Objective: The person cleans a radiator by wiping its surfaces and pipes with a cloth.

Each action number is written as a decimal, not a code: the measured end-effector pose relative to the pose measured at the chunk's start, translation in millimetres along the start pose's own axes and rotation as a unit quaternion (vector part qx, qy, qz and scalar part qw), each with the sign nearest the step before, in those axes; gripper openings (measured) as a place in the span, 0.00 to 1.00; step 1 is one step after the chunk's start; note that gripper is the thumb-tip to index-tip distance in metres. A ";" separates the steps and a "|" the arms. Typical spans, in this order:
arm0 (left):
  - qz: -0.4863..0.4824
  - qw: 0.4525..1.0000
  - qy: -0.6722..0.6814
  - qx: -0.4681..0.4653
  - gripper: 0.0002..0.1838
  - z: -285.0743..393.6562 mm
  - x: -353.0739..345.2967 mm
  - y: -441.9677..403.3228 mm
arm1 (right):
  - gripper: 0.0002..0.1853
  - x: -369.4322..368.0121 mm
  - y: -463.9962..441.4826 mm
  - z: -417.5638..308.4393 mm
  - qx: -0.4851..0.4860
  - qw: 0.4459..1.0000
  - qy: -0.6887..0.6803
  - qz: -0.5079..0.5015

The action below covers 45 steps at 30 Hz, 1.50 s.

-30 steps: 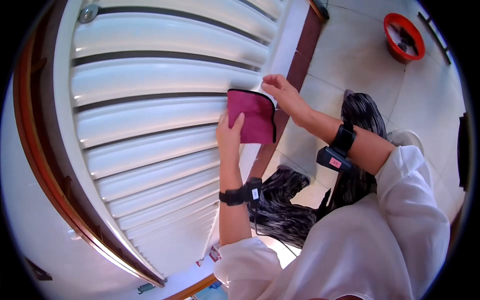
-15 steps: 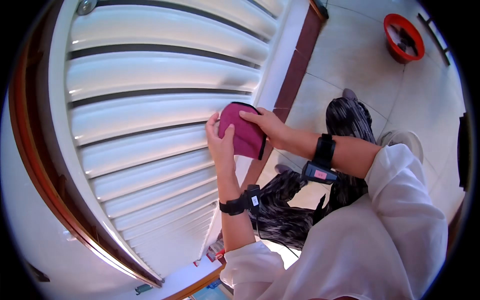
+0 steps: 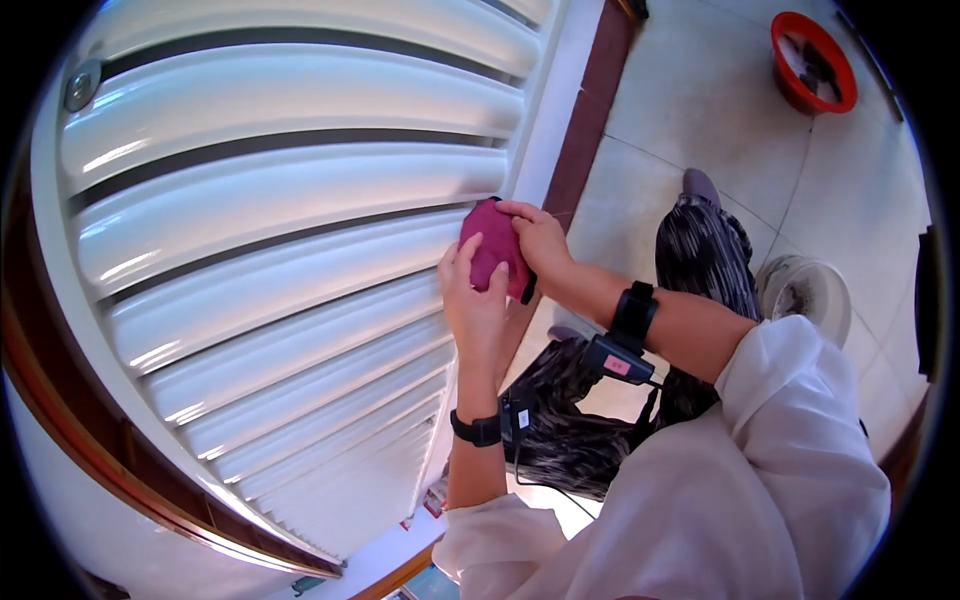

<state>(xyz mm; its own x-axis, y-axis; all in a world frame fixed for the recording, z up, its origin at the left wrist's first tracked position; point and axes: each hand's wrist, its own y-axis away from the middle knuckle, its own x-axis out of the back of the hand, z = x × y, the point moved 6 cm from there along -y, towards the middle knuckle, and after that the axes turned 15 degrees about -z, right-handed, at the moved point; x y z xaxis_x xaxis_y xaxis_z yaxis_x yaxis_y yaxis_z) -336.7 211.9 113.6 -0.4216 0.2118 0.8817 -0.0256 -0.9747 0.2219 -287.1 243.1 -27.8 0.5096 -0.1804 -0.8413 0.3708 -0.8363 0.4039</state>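
Note:
A magenta cloth (image 3: 487,240) with black edging is folded into a small pad beside the slats of a white louvred panel (image 3: 300,190). My right hand (image 3: 541,246) grips its right side, with the thumb on the near face and the other fingers hidden behind. From below, my left hand (image 3: 475,305) holds the same cloth, its bent fingertips pressing on the near face. Both hands are close together near the panel's right-hand frame.
On the tiled floor stand a red basin (image 3: 812,65) with dark items in it and a white bucket (image 3: 806,300) next to my leg. A dark red skirting (image 3: 580,140) runs along the panel. Wooden trim (image 3: 120,455) curves at lower left.
The cloth looks smaller and more bunched between my hands. My left hand has shifted slightly right and down, its fingers now over the cloth's face. The panel appears nearer as the view shifts.

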 end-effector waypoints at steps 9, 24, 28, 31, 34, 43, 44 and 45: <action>0.101 0.918 0.380 -0.043 0.29 -14.6 -5.3 10.0 | 0.22 -32.6 10.7 -44.4 0.060 0.931 0.357 -0.055; 0.110 0.930 0.350 0.035 0.23 -42.1 -18.4 7.0 | 0.18 -25.8 8.2 -35.1 0.054 0.861 0.506 -0.006; 0.219 0.945 0.239 -0.038 0.19 5.7 18.6 18.5 | 0.19 -58.0 16.0 -46.4 0.190 0.906 0.341 -0.165; 0.201 0.955 0.218 -0.010 0.18 11.8 24.0 15.2 | 0.18 -59.2 19.8 -51.1 0.159 0.898 0.385 -0.142; 0.138 0.956 0.255 0.049 0.18 -16.9 -2.9 1.4 | 0.19 -38.6 11.9 -45.7 0.093 0.874 0.473 -0.070; 0.208 0.958 0.198 0.018 0.18 13.5 17.3 14.5 | 0.17 -56.2 20.8 -49.6 0.140 0.906 0.378 -0.129; 0.198 0.957 0.210 0.026 0.18 -0.8 8.9 10.3 | 0.17 -53.1 19.9 -49.9 0.109 0.901 0.408 -0.104; 0.188 0.956 0.222 0.036 0.18 -7.4 3.3 5.5 | 0.17 -51.1 18.7 -49.5 0.110 0.901 0.407 -0.104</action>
<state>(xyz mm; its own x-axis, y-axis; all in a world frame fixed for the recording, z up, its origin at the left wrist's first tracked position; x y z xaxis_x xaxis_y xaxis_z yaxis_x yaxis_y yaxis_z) -345.0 206.7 114.6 -0.7329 -0.2187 0.6442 0.2584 -0.9654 -0.0337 -267.7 262.3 40.5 0.8806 0.3567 -0.3119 0.4067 -0.9068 0.1113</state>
